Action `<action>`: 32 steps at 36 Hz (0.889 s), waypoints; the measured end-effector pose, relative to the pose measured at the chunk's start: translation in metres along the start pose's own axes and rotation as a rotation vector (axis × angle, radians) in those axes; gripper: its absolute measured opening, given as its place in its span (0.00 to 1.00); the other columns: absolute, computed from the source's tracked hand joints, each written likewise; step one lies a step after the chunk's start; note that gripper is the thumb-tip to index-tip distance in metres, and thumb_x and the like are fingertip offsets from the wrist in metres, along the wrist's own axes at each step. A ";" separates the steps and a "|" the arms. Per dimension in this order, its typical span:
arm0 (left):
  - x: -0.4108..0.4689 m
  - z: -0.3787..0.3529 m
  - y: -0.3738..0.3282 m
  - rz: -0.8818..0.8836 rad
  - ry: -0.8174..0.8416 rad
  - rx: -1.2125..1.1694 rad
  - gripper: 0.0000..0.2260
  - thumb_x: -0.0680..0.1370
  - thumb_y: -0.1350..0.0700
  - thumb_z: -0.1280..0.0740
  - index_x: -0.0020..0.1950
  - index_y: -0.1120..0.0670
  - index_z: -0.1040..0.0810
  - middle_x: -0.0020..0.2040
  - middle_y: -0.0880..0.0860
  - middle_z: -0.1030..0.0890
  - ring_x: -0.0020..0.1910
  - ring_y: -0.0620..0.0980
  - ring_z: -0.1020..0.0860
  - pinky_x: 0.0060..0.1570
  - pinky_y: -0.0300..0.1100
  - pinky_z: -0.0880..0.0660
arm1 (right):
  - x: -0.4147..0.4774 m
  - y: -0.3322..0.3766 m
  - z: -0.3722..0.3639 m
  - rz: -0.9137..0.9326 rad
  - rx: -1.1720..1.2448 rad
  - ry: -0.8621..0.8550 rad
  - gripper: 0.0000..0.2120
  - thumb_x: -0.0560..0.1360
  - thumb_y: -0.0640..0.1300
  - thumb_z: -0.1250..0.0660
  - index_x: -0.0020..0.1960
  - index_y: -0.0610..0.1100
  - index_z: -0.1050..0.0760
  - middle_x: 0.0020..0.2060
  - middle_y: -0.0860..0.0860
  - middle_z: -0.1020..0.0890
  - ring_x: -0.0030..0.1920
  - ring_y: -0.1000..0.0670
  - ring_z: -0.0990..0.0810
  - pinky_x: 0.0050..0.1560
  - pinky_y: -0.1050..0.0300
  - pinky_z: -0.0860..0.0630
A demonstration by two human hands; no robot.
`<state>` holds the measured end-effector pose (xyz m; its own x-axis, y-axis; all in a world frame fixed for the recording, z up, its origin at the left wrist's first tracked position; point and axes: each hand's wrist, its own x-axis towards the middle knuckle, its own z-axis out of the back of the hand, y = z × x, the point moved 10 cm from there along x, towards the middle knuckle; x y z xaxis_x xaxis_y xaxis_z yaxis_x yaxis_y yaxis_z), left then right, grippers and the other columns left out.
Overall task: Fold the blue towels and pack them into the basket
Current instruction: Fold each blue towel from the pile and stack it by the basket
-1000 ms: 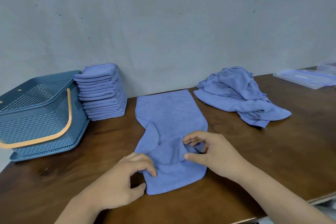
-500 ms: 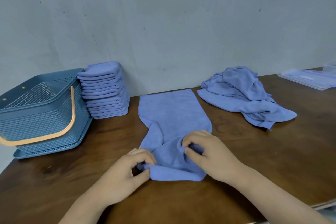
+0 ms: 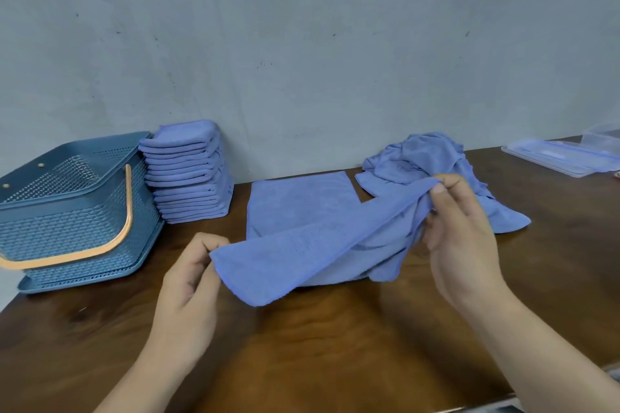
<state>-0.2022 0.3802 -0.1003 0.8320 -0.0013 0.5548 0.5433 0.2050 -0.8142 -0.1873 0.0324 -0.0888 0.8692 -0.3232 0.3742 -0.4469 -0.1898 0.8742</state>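
L hand (image 3: 188, 285) & R hand (image 3: 459, 238) each pinch a towel (image 3: 302, 245) corner; folded stack (image 3: 188, 178) just beside basket (image 3: 60, 228)

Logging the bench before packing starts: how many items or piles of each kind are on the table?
Blue mesh basket: 1
Stack of folded blue towels: 1
Blue towel being folded, pinched by left hand and right hand: 1
Heap of unfolded blue towels: 1
Clear plastic lid: 1
Clear container, cut off at the frame edge: 1
Total: 6
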 end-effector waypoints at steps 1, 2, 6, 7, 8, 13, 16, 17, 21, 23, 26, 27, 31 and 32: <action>-0.002 0.002 0.001 -0.002 -0.020 -0.003 0.05 0.78 0.55 0.37 0.43 0.50 0.24 0.38 0.51 0.25 0.38 0.50 0.28 0.39 0.41 0.31 | -0.002 0.005 0.003 0.029 0.000 -0.020 0.11 0.88 0.47 0.40 0.48 0.52 0.23 0.40 0.52 0.24 0.41 0.50 0.27 0.42 0.54 0.30; -0.005 0.005 0.003 -0.003 -0.039 -0.014 0.07 0.79 0.58 0.38 0.43 0.51 0.24 0.38 0.52 0.25 0.38 0.51 0.28 0.39 0.44 0.32 | -0.004 0.010 0.006 0.060 0.000 -0.036 0.11 0.87 0.49 0.39 0.48 0.54 0.23 0.40 0.53 0.26 0.42 0.50 0.29 0.42 0.55 0.31; -0.015 0.011 0.007 -0.010 -0.034 -0.103 0.06 0.75 0.53 0.35 0.39 0.53 0.25 0.33 0.63 0.28 0.32 0.57 0.30 0.36 0.47 0.35 | -0.012 0.029 0.002 0.180 -0.023 0.014 0.11 0.87 0.47 0.39 0.47 0.55 0.24 0.39 0.58 0.29 0.41 0.56 0.32 0.42 0.64 0.33; -0.017 0.010 0.008 -0.005 -0.010 -0.109 0.07 0.75 0.52 0.35 0.38 0.53 0.24 0.32 0.63 0.28 0.31 0.59 0.31 0.35 0.46 0.35 | -0.014 0.030 0.000 0.192 -0.073 0.029 0.11 0.87 0.45 0.39 0.46 0.53 0.24 0.39 0.58 0.28 0.41 0.57 0.32 0.43 0.65 0.32; -0.019 0.008 0.009 -0.003 0.024 -0.111 0.08 0.75 0.53 0.35 0.38 0.54 0.24 0.32 0.63 0.27 0.30 0.60 0.31 0.33 0.44 0.35 | -0.015 0.028 -0.001 0.188 -0.132 0.038 0.12 0.87 0.44 0.39 0.46 0.51 0.25 0.38 0.57 0.28 0.40 0.57 0.31 0.43 0.66 0.32; -0.034 0.003 0.033 0.020 0.245 -0.002 0.11 0.80 0.52 0.34 0.41 0.56 0.21 0.33 0.58 0.23 0.30 0.59 0.28 0.33 0.46 0.34 | -0.025 0.003 -0.006 0.103 -0.292 0.144 0.08 0.84 0.49 0.37 0.48 0.48 0.25 0.36 0.54 0.27 0.39 0.55 0.29 0.42 0.67 0.31; -0.045 -0.013 0.042 0.019 0.461 0.217 0.03 0.81 0.57 0.30 0.50 0.56 0.20 0.41 0.54 0.18 0.39 0.55 0.19 0.40 0.49 0.25 | -0.029 -0.017 -0.007 0.085 -0.393 0.220 0.06 0.84 0.48 0.35 0.51 0.48 0.21 0.41 0.49 0.19 0.44 0.47 0.21 0.51 0.57 0.25; -0.048 -0.017 0.045 0.011 0.506 0.311 0.03 0.81 0.57 0.28 0.53 0.53 0.20 0.45 0.51 0.18 0.43 0.52 0.18 0.44 0.48 0.23 | -0.027 -0.027 -0.006 0.055 -0.427 0.232 0.06 0.84 0.47 0.35 0.52 0.48 0.20 0.43 0.48 0.17 0.47 0.44 0.19 0.54 0.50 0.23; -0.054 -0.021 0.056 0.021 0.566 0.553 0.13 0.76 0.43 0.24 0.56 0.41 0.24 0.54 0.41 0.21 0.56 0.48 0.21 0.56 0.46 0.23 | -0.015 -0.064 0.005 -0.041 -0.554 0.220 0.06 0.85 0.47 0.34 0.52 0.50 0.19 0.44 0.50 0.15 0.50 0.42 0.17 0.58 0.35 0.21; -0.054 -0.022 0.056 0.015 0.565 0.571 0.13 0.76 0.41 0.24 0.55 0.38 0.26 0.53 0.41 0.22 0.56 0.48 0.22 0.55 0.48 0.23 | -0.009 -0.080 0.013 -0.077 -0.627 0.206 0.07 0.85 0.49 0.35 0.51 0.52 0.19 0.43 0.52 0.14 0.49 0.45 0.16 0.57 0.36 0.21; -0.055 -0.021 0.047 -0.022 0.550 0.627 0.14 0.75 0.37 0.25 0.54 0.36 0.28 0.53 0.40 0.23 0.55 0.47 0.23 0.51 0.45 0.23 | -0.006 -0.102 0.028 -0.129 -0.732 0.189 0.09 0.85 0.51 0.35 0.48 0.54 0.20 0.39 0.54 0.15 0.44 0.49 0.17 0.51 0.40 0.20; -0.056 -0.021 0.043 -0.039 0.545 0.651 0.16 0.74 0.35 0.25 0.53 0.36 0.29 0.52 0.39 0.24 0.54 0.47 0.23 0.50 0.43 0.24 | -0.005 -0.106 0.030 -0.131 -0.776 0.194 0.09 0.85 0.53 0.36 0.47 0.55 0.21 0.37 0.54 0.16 0.42 0.49 0.17 0.48 0.41 0.20; -0.061 -0.026 0.042 -0.005 0.514 0.772 0.23 0.67 0.27 0.25 0.45 0.39 0.31 0.46 0.40 0.27 0.48 0.45 0.26 0.43 0.40 0.28 | -0.005 -0.112 0.030 -0.103 -0.901 0.214 0.10 0.85 0.55 0.37 0.46 0.56 0.24 0.30 0.55 0.21 0.32 0.52 0.23 0.35 0.49 0.27; -0.062 -0.026 0.045 0.011 0.499 0.816 0.25 0.66 0.26 0.26 0.43 0.41 0.32 0.44 0.40 0.27 0.46 0.45 0.26 0.41 0.38 0.29 | -0.005 -0.112 0.029 -0.097 -0.929 0.211 0.10 0.85 0.55 0.37 0.46 0.56 0.24 0.29 0.55 0.21 0.31 0.53 0.24 0.34 0.51 0.29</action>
<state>-0.2264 0.3641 -0.1762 0.8911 -0.3738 0.2572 0.4459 0.8266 -0.3435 -0.1476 0.0284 -0.1977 0.9545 -0.1535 0.2558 -0.1035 0.6339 0.7664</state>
